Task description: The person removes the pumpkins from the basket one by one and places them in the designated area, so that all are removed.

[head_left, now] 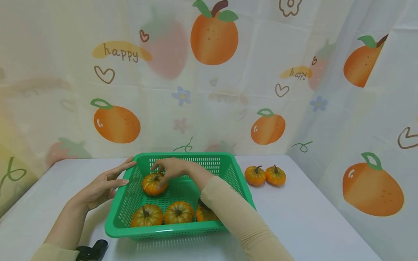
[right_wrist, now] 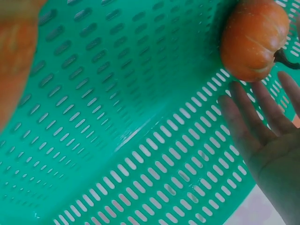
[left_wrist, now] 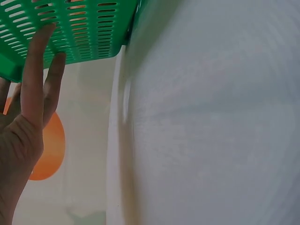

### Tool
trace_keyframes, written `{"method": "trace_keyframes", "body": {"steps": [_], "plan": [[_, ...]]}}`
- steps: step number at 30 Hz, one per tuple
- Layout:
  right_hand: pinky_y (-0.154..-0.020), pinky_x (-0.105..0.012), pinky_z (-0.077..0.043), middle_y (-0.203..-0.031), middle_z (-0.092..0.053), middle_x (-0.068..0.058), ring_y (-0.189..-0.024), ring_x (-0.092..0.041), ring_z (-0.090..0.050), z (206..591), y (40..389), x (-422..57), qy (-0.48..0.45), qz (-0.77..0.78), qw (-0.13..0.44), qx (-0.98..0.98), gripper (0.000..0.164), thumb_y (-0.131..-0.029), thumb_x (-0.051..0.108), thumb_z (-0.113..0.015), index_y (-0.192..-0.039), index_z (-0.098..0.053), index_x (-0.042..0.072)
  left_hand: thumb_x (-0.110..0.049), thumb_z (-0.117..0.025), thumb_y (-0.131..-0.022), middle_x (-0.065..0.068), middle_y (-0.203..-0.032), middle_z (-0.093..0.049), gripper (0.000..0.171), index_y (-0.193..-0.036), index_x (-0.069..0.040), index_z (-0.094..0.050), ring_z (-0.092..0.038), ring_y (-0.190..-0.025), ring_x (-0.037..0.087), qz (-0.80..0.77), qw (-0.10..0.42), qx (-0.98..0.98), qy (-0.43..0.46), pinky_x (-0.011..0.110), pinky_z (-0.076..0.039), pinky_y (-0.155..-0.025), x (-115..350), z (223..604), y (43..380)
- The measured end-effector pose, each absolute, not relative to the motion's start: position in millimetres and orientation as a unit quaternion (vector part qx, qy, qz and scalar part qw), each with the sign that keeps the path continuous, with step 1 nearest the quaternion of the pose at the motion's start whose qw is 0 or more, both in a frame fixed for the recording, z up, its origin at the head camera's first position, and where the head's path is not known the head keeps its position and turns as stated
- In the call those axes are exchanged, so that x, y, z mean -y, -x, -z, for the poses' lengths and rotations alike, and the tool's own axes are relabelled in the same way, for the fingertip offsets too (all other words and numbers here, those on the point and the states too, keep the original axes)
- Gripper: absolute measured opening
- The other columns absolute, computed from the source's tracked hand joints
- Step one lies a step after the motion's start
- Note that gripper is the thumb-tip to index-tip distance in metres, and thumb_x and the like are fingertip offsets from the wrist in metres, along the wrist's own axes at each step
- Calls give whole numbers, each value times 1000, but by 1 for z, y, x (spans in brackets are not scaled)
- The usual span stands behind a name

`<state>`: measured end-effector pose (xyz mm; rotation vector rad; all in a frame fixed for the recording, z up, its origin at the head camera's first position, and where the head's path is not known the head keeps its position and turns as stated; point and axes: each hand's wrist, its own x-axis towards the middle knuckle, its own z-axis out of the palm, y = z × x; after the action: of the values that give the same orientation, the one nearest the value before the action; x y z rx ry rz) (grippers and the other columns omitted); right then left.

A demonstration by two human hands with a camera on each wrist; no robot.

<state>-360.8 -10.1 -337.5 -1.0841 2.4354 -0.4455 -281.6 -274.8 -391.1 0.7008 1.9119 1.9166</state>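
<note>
A green plastic basket (head_left: 177, 229) with slotted walls stands on the table. My left hand (head_left: 101, 186) rests against its left side, fingers straight along the outer wall and thumb at the rim. Inside, at the back left, sits an orange pumpkin (head_left: 152, 184) with a dark stem (right_wrist: 284, 58). My right hand (head_left: 174, 168) reaches over it from the right, fingers spread and fingertips right at its surface. Along the basket's front wall lie a greenish-orange pumpkin (head_left: 147, 216), a second pumpkin (head_left: 179, 212) and a third pumpkin (head_left: 205, 214), partly hidden by my right sleeve.
Two small pumpkins, a left pumpkin (head_left: 255, 176) and a right pumpkin (head_left: 275, 176), sit side by side on the white table (head_left: 313, 217), right of the basket. Behind the table hangs a fruit-printed curtain (head_left: 209, 119). A black wrist device (head_left: 93, 251) shows by my left sleeve.
</note>
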Motion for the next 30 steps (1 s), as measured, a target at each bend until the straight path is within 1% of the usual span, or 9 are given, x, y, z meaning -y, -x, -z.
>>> {"method": "trace_keyframes", "body": {"steps": [2,8,15,16,23,26,30], "plan": [[-104,-31,-49,-151,-49,-10,-138,-22,-48,337,360,11,393,162,221,-878,76,-84,32,-79,-149,-42,19,-5,-41,-103,-15,-167,18,64,-160,-15,-14,-73,-98,10,-676,170,-672,-249,34,-61,-82,276,391,281],[-104,-30,-49,-152,-47,-10,-138,-24,-48,337,359,14,396,154,224,-877,78,-83,30,-80,-150,-41,19,-4,-40,-103,-14,-167,18,64,-160,-16,-14,-74,-90,9,-677,169,-670,-252,34,-62,-78,277,391,281],[-103,-30,-50,-151,-49,-9,-137,-24,-49,339,358,16,396,134,220,-882,79,-82,28,-81,-150,-42,19,-4,-41,-103,-15,-167,17,63,-160,-17,-16,-73,-81,8,-678,169,-671,-249,30,-62,-75,276,392,282],[-103,-30,-49,-150,-49,-9,-137,-24,-49,339,358,16,397,129,220,-882,79,-82,28,-81,-150,-42,19,-4,-41,-103,-16,-167,16,64,-160,-17,-16,-73,-82,7,-678,169,-671,-248,30,-62,-75,276,392,282],[-108,-31,-47,-150,-48,-8,-138,-22,-47,343,356,17,393,114,225,-884,78,-83,23,-80,-150,-41,20,-3,-42,-102,-15,-167,16,64,-160,-17,-17,-71,-103,8,-680,167,-669,-250,35,-61,-82,277,392,281],[-110,-31,-45,-153,-46,-6,-140,-21,-45,345,356,18,387,109,229,-887,79,-84,22,-79,-151,-38,22,-3,-42,-102,-16,-167,16,65,-160,-17,-16,-71,-102,7,-679,167,-668,-253,34,-61,-82,277,393,282],[-111,-30,-44,-158,-39,-1,-142,-19,-43,347,356,20,387,104,233,-886,84,-85,20,-78,-154,-32,23,-4,-42,-102,-17,-167,13,64,-160,-17,-16,-70,-106,7,-674,165,-675,-253,34,-61,-83,277,394,284]]}}
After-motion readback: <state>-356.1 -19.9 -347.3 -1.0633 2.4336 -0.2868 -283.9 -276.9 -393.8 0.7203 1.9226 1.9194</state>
